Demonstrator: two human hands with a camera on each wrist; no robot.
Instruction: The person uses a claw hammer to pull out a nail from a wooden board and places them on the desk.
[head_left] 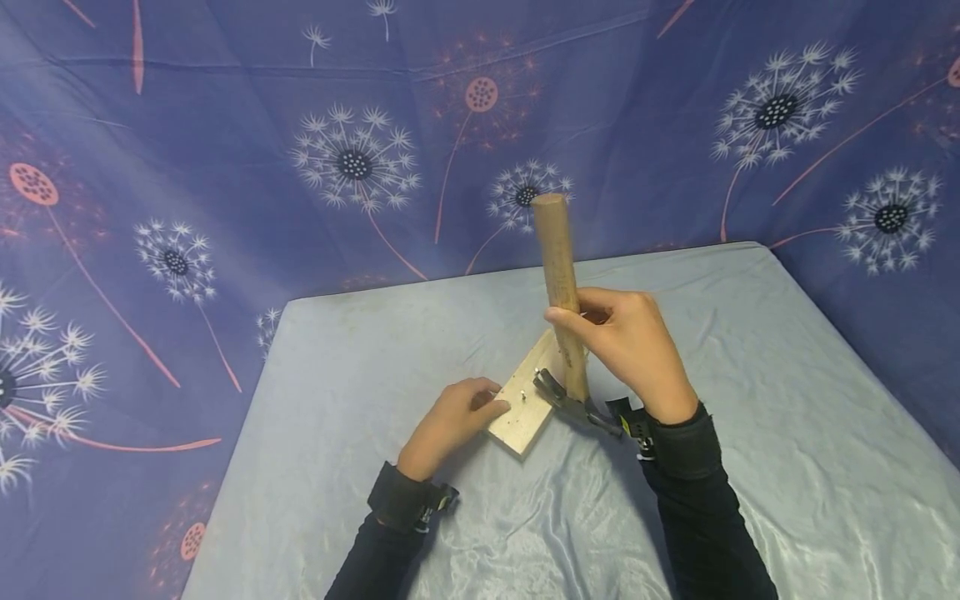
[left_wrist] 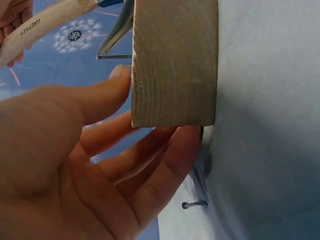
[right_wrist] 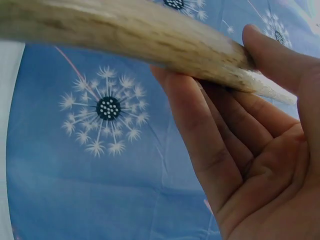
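Note:
A claw hammer stands tilted up over a pale wooden block [head_left: 517, 429], its wooden handle [head_left: 555, 250] rising and its dark head [head_left: 573, 408] at the block's right edge. My right hand [head_left: 633, 350] pinches the handle between thumb and fingers partway along it. The claw [left_wrist: 119, 37] reaches over the block's face beside a nail [left_wrist: 114, 57] that sticks out of the wood. Another nail [head_left: 523, 396] stands nearer my left hand [head_left: 450, 417]. That hand holds the block's near left end, thumb against the nailed face and fingers along the side.
A pale blue cloth [head_left: 337, 375] with some wrinkles covers the table under the block. A loose nail [left_wrist: 195, 204] lies on it in the left wrist view. Behind and to the sides hangs a blue dandelion-print curtain [head_left: 225, 108].

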